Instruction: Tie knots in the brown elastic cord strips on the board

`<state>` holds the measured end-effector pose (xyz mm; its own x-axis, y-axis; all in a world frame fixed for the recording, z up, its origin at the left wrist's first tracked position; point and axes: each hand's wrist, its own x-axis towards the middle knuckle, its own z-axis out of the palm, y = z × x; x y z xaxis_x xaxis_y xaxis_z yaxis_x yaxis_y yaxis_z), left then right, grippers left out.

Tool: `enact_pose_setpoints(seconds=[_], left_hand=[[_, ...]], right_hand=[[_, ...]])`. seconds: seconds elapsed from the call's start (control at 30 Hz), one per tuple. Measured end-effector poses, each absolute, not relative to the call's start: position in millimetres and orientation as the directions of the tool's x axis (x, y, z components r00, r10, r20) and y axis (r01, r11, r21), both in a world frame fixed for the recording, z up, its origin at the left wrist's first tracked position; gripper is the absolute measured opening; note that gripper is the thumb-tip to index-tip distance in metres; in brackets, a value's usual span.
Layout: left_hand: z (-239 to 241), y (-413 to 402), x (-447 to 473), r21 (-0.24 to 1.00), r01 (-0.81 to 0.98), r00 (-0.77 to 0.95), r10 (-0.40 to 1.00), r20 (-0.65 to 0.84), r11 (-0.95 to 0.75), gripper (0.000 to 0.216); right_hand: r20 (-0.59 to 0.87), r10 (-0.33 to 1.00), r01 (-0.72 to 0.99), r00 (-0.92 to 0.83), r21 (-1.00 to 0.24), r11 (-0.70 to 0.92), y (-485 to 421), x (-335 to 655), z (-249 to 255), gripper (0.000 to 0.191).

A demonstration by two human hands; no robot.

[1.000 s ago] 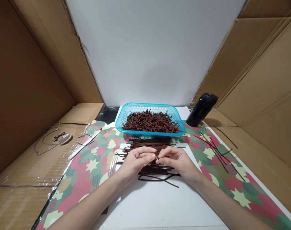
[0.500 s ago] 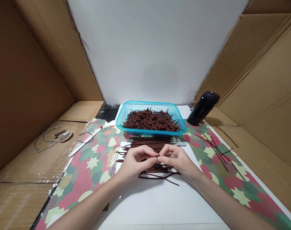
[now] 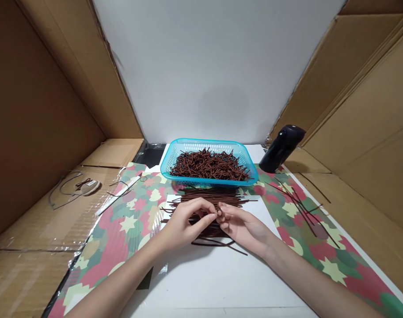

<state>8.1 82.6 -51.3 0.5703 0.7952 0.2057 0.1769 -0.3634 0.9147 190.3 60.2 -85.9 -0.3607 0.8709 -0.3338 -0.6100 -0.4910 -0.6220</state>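
My left hand [image 3: 184, 223] and my right hand [image 3: 243, 225] meet above a white sheet [image 3: 221, 282], their fingertips pinching a small loop of brown cord [image 3: 219, 212]. The loop is tiny and partly hidden by my fingers. Beneath and around my hands lies a flat spread of long brown cords [image 3: 208, 198], running mostly side to side. A few loose strands [image 3: 221, 244] stick out below my hands. Just beyond the spread, a turquoise plastic basket [image 3: 175, 161] holds a heap of short brown cord pieces [image 3: 210, 165].
A floral-patterned paper [image 3: 128, 221] lies under the white sheet. Loose dark strands [image 3: 302, 207] lie on it to the right, beside a black spray bottle [image 3: 281, 149]. Cardboard walls [image 3: 39, 110] flank a white backdrop [image 3: 214, 70]. Coiled cord [image 3: 69, 190] lies on the left cardboard.
My hands have drawn closer together and shifted slightly up, and a small brown loop now shows between my fingertips. The head view has tilted slightly.
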Motion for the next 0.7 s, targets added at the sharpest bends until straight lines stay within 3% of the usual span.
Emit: enact_pose_setpoints(seconds=[0.1, 0.17, 0.27, 0.37, 0.47, 0.57, 0.7], left_hand=[[-53, 84, 9, 0.972, 0.109, 0.490, 0.862, 0.130, -0.208, 0.010], [-55, 85, 11, 0.998, 0.018, 0.441, 0.896, 0.049, -0.063, 0.011], [-55, 86, 13, 0.996, -0.040, 0.418, 0.907, -0.055, 0.079, 0.015], [-55, 86, 15, 0.988, -0.031, 0.453, 0.883, -0.120, 0.150, 0.016], [-55, 85, 15, 0.985, -0.021, 0.494, 0.858, -0.138, 0.170, 0.016], [-54, 85, 12, 0.987, 0.033, 0.525, 0.837, -0.153, 0.160, 0.017], [-51, 83, 7, 0.974, 0.202, 0.660, 0.749, -0.056, -0.105, 0.019]], right_hand=[[-0.306, 0.903, -0.616, -0.301, -0.660, -0.429, 59, 190, -83, 0.016], [-0.224, 0.945, -0.552, -0.236, -0.770, -0.321, 57, 189, -79, 0.013], [-0.016, 0.992, -0.308, -0.129, -0.950, -0.055, 52, 189, -73, 0.012], [0.190, 0.981, -0.018, -0.050, -0.982, 0.189, 49, 190, -73, 0.010], [0.318, 0.946, 0.143, -0.064, -0.935, 0.324, 47, 193, -75, 0.010], [0.352, 0.924, 0.200, -0.147, -0.905, 0.376, 47, 196, -73, 0.008], [0.243, 0.935, 0.245, -0.257, -0.920, 0.307, 48, 201, -67, 0.004]])
